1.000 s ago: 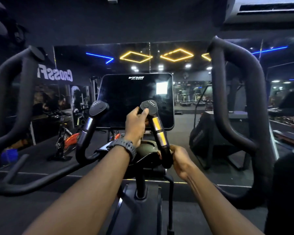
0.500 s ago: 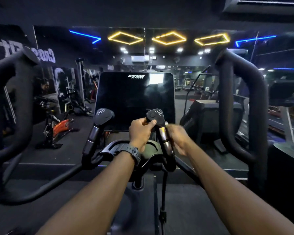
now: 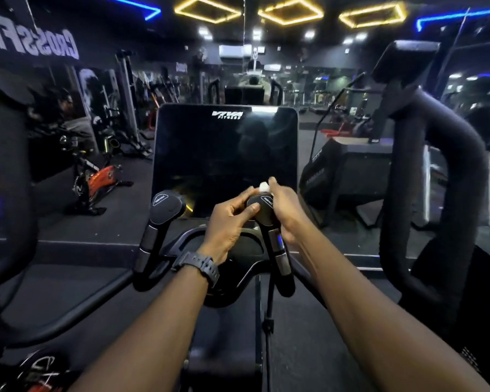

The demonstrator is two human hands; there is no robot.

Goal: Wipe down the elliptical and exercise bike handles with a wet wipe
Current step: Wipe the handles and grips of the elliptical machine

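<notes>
Gripping the rounded top of the inner right handle (image 3: 262, 207), the left hand (image 3: 228, 222) has its thumb and fingers curled against the near side of the knob, while the right hand (image 3: 285, 210) closes round the far side and pinches a small white wet wipe (image 3: 263, 187), of which only a corner shows above the fingers. The wipe sits at the very top of that handle, just in front of the dark screen (image 3: 227, 154). The main risk, as I judge it, is patchy cleaning: so little wipe is exposed that bare fingers could do most of the rubbing and the shiny band lower on the stem could be missed. A bunched wipe could also slip out of the pinch and drop to the floor between the frame parts, where the dim light would make it hard to find. The left hand's own hold may re-soil the knob once it is wiped. The matching inner left handle (image 3: 164, 210) and the big curved outer arms, left (image 3: 9, 165) and right (image 3: 450, 171), are not being touched now and could be forgotten.
</notes>
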